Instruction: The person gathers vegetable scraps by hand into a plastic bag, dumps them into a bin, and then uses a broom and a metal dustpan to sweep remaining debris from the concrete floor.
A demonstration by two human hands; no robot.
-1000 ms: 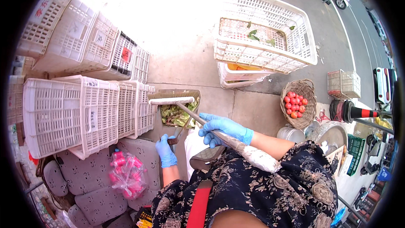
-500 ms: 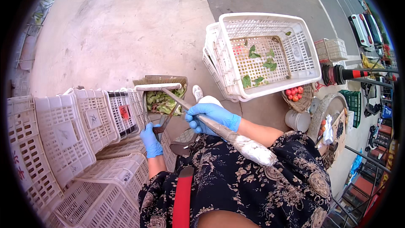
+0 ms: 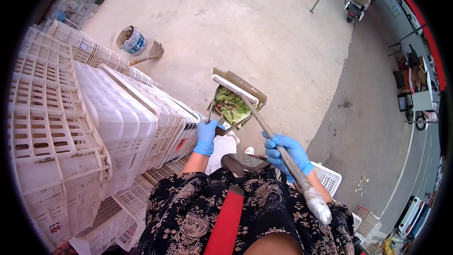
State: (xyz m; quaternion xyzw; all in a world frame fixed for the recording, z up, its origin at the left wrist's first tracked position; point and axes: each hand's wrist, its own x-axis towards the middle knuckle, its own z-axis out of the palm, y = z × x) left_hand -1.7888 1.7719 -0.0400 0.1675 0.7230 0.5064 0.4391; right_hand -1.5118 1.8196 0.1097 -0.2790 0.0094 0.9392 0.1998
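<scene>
Both my hands wear blue gloves. My left hand (image 3: 206,136) grips the metal handle of a brown dustpan (image 3: 251,89) held out in front of me; green leaf scraps (image 3: 230,107) lie in it. My right hand (image 3: 285,152) is closed around a long grey tool shaft (image 3: 264,125) whose white head bar (image 3: 234,89) rests across the dustpan's mouth. The shaft's wrapped rear end (image 3: 317,205) passes over my right forearm.
Stacks of white slatted plastic crates (image 3: 85,123) fill the left side, right beside my left arm. A bucket (image 3: 132,40) and a straw broom (image 3: 150,52) lie beyond them. Another white crate (image 3: 328,177) sits behind my right arm. Vehicles stand far right on the concrete yard (image 3: 264,23).
My view has swung left: the large crate with leaves and the basket of red fruit have left the picture. Both hands keep the same grips on dustpan and shaft.
</scene>
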